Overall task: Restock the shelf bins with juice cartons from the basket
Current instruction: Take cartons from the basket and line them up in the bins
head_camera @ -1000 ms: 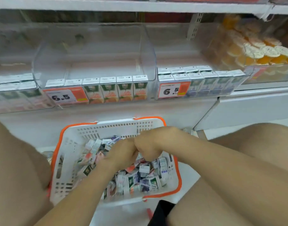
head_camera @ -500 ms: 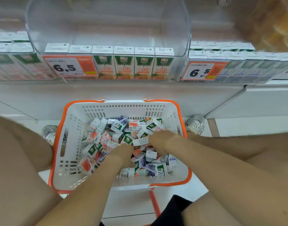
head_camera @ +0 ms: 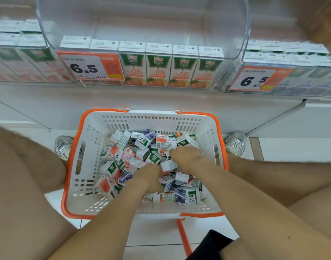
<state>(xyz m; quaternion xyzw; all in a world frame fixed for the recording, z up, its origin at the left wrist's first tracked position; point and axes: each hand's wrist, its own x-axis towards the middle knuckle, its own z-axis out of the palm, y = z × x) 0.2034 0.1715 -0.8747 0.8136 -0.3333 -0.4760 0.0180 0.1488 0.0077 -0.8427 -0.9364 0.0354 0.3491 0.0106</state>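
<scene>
Left hand and right hand dig into loose juice cartons heaped in the near white, orange-rimmed basket, fingers buried among them; whether either grips one cannot be told. On the far side, a clear shelf bin holds a row of cartons.

Price tags "6.5"; cartons "100%"

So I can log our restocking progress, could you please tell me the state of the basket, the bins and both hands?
Basket: on the floor, holding a jumble of cartons.
Middle bin: one upright front row of orange cartons, room behind.
Right bin: stocked, at least two rows.
Left hand: down among the cartons, grip hidden.
Right hand: down among the cartons, grip hidden.
</scene>
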